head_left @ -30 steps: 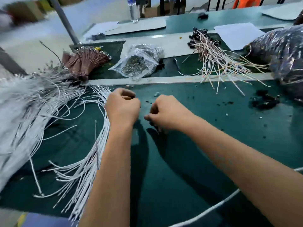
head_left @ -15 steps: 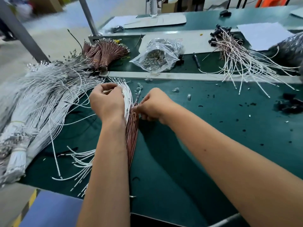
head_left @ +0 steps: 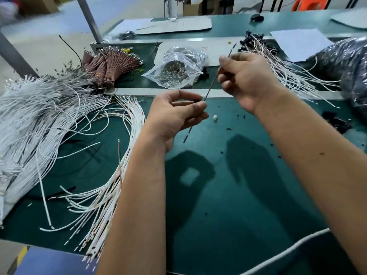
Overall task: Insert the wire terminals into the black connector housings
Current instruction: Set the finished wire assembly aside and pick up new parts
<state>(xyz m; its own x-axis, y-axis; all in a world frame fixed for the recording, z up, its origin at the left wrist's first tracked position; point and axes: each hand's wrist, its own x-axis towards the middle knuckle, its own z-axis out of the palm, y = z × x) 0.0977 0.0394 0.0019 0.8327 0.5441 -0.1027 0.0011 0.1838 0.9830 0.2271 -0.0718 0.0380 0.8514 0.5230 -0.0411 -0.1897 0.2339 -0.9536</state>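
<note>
My left hand [head_left: 174, 116] is raised over the green mat and pinches a small black connector housing [head_left: 196, 100] between thumb and fingertips. My right hand [head_left: 248, 80] is higher and to the right, fingers curled round one thin brownish wire [head_left: 211, 85]. The wire slants down from the hand, and its lower end meets the housing at my left fingertips. Whether the terminal is inside the housing is hidden by my fingers. Loose white and pinkish wires [head_left: 127, 175] fan across the mat under my left forearm.
A big pile of white wires [head_left: 39, 112] and a tied brown wire bundle [head_left: 109, 64] lie at the left. A clear bag of metal terminals [head_left: 174, 72] sits behind the divider strip. Wires fitted with black housings [head_left: 282, 64], a black plastic bag [head_left: 349, 62] and loose black housings [head_left: 335, 122] are at the right.
Both hands have left the wire fan at the left and risen toward the middle. My right hand now holds a single wire up, its end at the housing in my left hand.
</note>
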